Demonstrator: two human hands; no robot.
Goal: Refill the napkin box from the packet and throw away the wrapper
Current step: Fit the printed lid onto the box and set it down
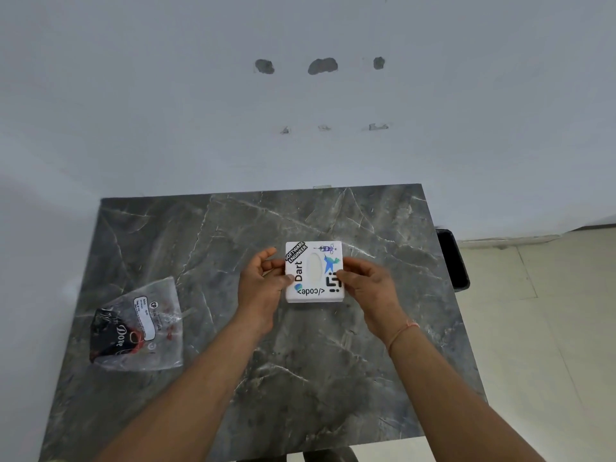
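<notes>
My two forearms reach forward over the dark marble table (320,378). On my right wrist I wear a thin orange thread (401,333).

My left hand (261,288) holds the left side of the napkin box (314,271). The thumb lies on the top face, near the word "Dart", and the fingers (268,253) curl around the left edge, so the hand is closed on the box, not spread. My right hand (365,283) holds the right side in the same way: the thumb presses on the top face beside the black sticker, and the other fingers go along the right edge and under it, where I cannot see them well. I cannot tell if the box rests on the table or is lifted a little.

The box is white and square, near the middle of the table, with stickers on the lid and an oval opening in the centre. I cannot tell what is inside the opening.

To the left, well apart from my hands, the clear plastic wrapper (138,328) lies flat and crumpled on the table.

Farther away, beside the right edge of the table, stands a black bin (453,258) on the floor. Behind the table is the pale wall (166,95).
</notes>
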